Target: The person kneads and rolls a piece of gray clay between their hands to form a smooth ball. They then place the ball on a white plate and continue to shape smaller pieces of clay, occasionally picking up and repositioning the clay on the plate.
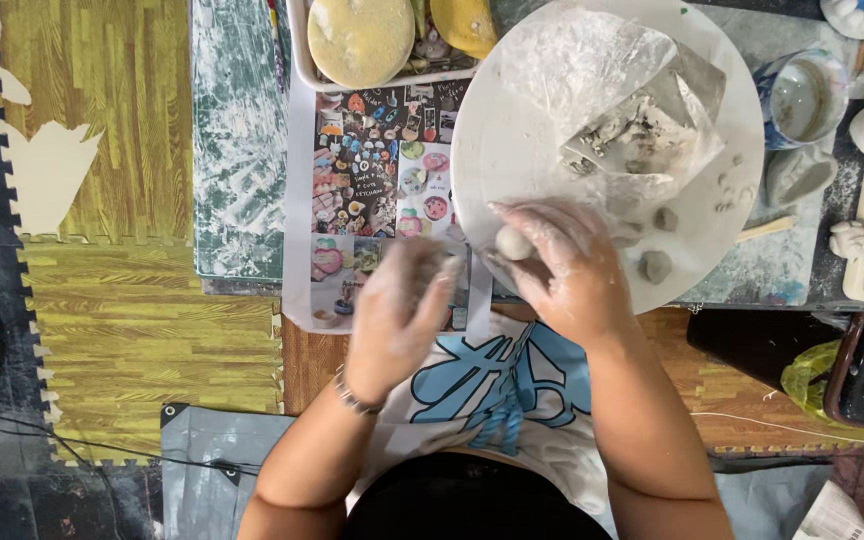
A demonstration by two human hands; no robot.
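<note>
left hand [399,305]: blurred, fingers loosely spread, holds nothing visible | clay ball [513,243]: just right of it, pinched in right hand [564,262] fingertips | risk: slick, clay-coated fingers may drop ball onto white round board [497,150]

Counts from my seat:

- Hands: two, both mine. My right hand [562,265] holds one small clay ball [513,243]; my left hand [402,305] is blurred, can't tell if it holds anything.
- One round white board [512,130].
- One crumpled plastic sheet [612,90] on it, with one patch of clay scraps [642,130].
- Two larger clay lumps [655,265] on the board, plus a scatter of tiny bits [727,185], too small to count.
- One cup [802,95].
- One sticker-covered sheet [382,160].
- One tray [297,50], two yellow discs [360,38] in it.
- One bracelet [355,398].
</note>
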